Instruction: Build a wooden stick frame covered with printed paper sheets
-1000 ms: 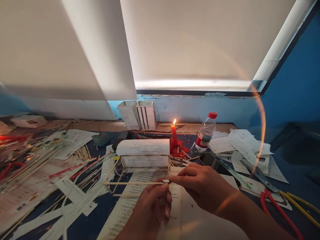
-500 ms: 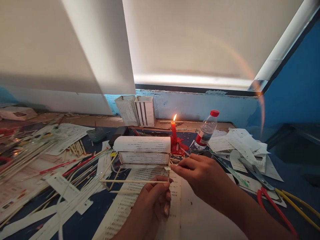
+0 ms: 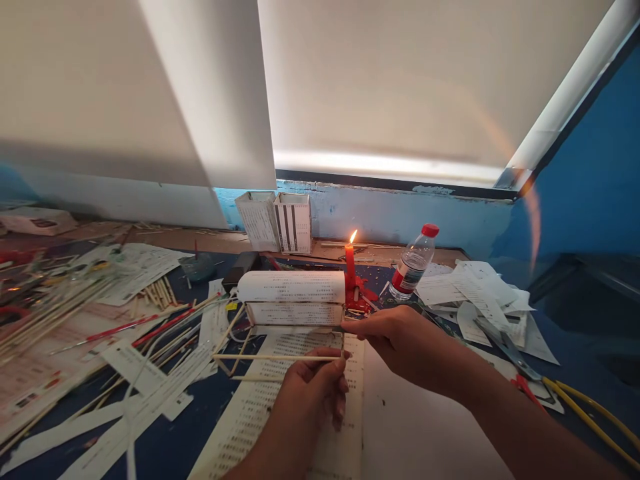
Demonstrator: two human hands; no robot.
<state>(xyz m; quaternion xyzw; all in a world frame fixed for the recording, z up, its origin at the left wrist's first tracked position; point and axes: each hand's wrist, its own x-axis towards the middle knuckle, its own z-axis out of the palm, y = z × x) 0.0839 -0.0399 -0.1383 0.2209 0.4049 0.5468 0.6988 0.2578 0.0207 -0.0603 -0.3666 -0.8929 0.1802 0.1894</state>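
- Hiding behind the left hand is the right end of the lower stick of the stick frame.
- The right hand is masking its own bent fingers, so what may be sitting under the forefinger is staying unclear.
- The right forearm is covering part of the scissors' red handles; yellow handles beside them are running off the right edge.
- Sticks and papers at the far left are blurring together.
- The left hand is curling mostly closed, thumb and fingers pinching the frame's near right corner.
- The right hand is pointing its forefinger at the frame's right edge, seemingly touching; whether it is gripping anything, I cannot tell.
- The frame is sitting over a printed sheet on the bench, near the burning candle.
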